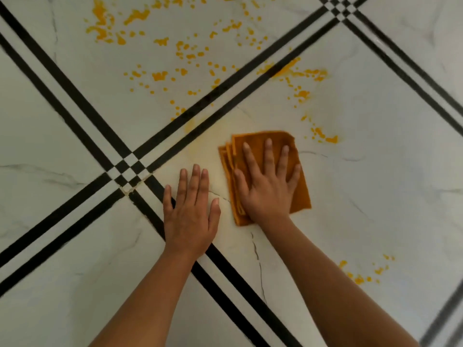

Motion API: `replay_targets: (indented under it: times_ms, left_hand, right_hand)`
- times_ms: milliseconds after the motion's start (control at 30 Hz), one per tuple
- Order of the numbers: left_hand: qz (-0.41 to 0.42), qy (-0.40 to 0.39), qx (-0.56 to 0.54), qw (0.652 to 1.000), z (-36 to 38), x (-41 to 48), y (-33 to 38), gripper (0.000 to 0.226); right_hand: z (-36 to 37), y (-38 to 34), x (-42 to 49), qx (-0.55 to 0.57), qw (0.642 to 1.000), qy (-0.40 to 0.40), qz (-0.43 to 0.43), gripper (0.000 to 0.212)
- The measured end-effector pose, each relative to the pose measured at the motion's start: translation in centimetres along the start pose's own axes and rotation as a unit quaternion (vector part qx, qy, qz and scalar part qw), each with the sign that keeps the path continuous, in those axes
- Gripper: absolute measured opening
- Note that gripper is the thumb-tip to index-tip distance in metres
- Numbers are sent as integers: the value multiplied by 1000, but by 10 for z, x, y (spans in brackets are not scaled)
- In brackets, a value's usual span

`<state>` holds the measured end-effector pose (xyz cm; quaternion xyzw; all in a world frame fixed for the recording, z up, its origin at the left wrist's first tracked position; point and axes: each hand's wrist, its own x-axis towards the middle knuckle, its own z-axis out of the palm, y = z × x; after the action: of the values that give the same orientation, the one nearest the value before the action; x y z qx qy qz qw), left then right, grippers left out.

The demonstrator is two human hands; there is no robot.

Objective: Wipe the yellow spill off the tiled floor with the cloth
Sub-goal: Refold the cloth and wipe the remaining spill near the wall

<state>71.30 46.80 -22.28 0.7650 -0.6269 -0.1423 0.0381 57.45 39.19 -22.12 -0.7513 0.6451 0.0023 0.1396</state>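
My right hand [268,186] lies flat on the folded orange cloth [298,194], fingers spread wide, pressing it down onto the tiled floor [375,191]. Nothing pinched, just palm and fingers on top. My left hand [190,216] is at nine o'clock from the cloth, just beside it, flat on the bare tile with fingers straight and close together, its heel over the black stripes [225,281]. The yellow spill [190,56] spreads from eleven to one o'clock beyond the cloth, thick with drops and splashes, some crossing the black lines. A smaller patch [360,274] sits at four o'clock, well apart. Around the cloth the tile shows a faint yellowish smear [208,146].
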Motion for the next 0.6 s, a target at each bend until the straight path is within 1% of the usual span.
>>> replay_targets:
  times_ms: [33, 100, 167, 200, 267, 300, 333, 367, 433, 467, 500, 533, 567, 600]
  left_hand:
    - [9, -5, -2, 1000, 0, 1, 4, 60]
    - [8, -19, -10, 1000, 0, -4, 12, 61]
    - [30, -32, -10, 999, 4, -13, 21, 62]
    - [54, -39, -4, 998, 8, -18, 26, 62]
    - [88, -46, 10, 995, 13, -27, 34, 61]
    - [99, -48, 17, 994, 17, -30, 41, 61]
    - [101, -49, 21, 993, 18, -31, 47, 62]
    - [102, -47, 23, 993, 19, -31, 51, 62]
    - [104, -43, 21, 993, 19, -31, 58, 63]
    - [118, -53, 19, 991, 19, -31, 64, 63]
    - [140, -59, 21, 988, 20, -32, 69, 63]
    - [167, -69, 25, 983, 21, -33, 75, 62]
    - [197, -73, 31, 977, 23, -35, 79, 61]
    - [220, -76, 37, 972, 25, -35, 84, 61]
  right_hand:
    - [4, 4, -20, -10, 999, 11, -31, 57]
    - [8, 35, -88, -46, 993, 1, -109, 57]
    - [3, 72, -127, -55, 992, 1, -117, 57]
    - [4, 82, -121, -58, 994, 16, -94, 57]
    - [2, 74, -81, -57, 997, 58, 3, 56]
    - [1, 68, -65, -44, 996, 59, 60, 56]
    - [-1, 61, -58, -31, 993, 65, 90, 55]
    - [2, 60, -65, -26, 994, 73, 82, 55]
    - [7, 75, -109, -40, 997, 58, 7, 55]
    - [5, 90, -137, -48, 998, 47, -15, 55]
    - [3, 109, -156, -57, 997, 50, -13, 54]
    - [2, 125, -162, -63, 996, 65, 12, 54]
    - [1, 136, -155, -66, 993, 76, 60, 55]
    - [1, 141, -142, -59, 986, 95, 126, 55]
